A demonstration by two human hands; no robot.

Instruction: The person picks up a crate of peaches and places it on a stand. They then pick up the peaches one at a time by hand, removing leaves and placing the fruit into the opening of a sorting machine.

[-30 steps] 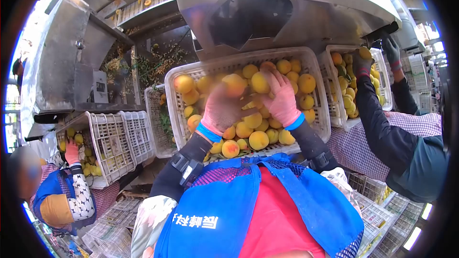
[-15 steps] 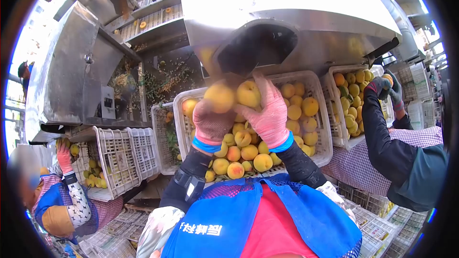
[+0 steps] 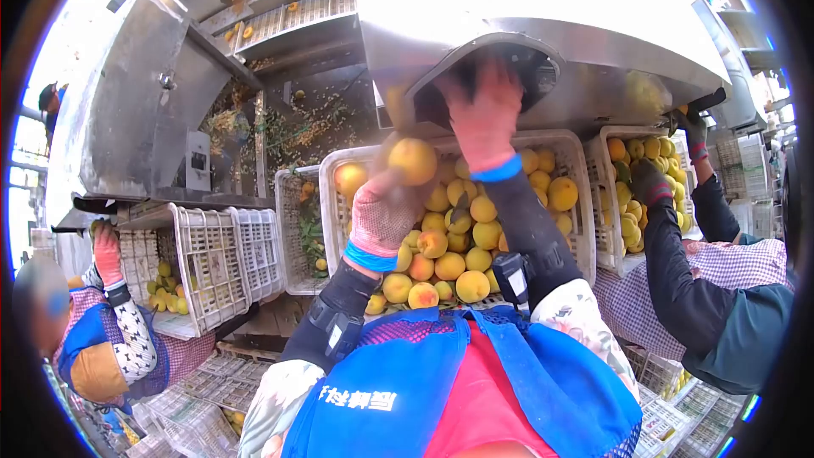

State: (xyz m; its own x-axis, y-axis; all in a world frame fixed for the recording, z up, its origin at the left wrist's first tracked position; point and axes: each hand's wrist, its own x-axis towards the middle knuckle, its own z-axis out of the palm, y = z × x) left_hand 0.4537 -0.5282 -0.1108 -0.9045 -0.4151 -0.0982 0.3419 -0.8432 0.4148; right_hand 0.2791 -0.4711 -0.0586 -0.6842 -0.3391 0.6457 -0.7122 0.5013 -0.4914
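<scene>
Left hand (image 3: 386, 214): pink glove, closed around a yellow peach (image 3: 413, 161), held above the far left corner of the middle crate (image 3: 329, 212).
Right hand (image 3: 485, 114): pink glove, raised at the dark mouth of the steel chute (image 3: 593, 76); fingers spread and blurred, grip impossible to tell.
Middle crate: white, slatted, heaped with peaches (image 3: 475, 233), right under the chute.
Right crate (image 3: 612, 259): more fruit, a co-worker's dark-gloved hand (image 3: 649, 182) in it.
Left crate (image 3: 208, 267): tilted, another co-worker's pink glove (image 3: 106, 248) beside it.

On my feed: a co-worker (image 3: 708, 288) stands at a fruit-filled crate (image 3: 600, 203), right; another worker (image 3: 110, 348) beside tilted white crates (image 3: 216, 263), left; leaf litter (image 3: 297, 127) behind.
</scene>
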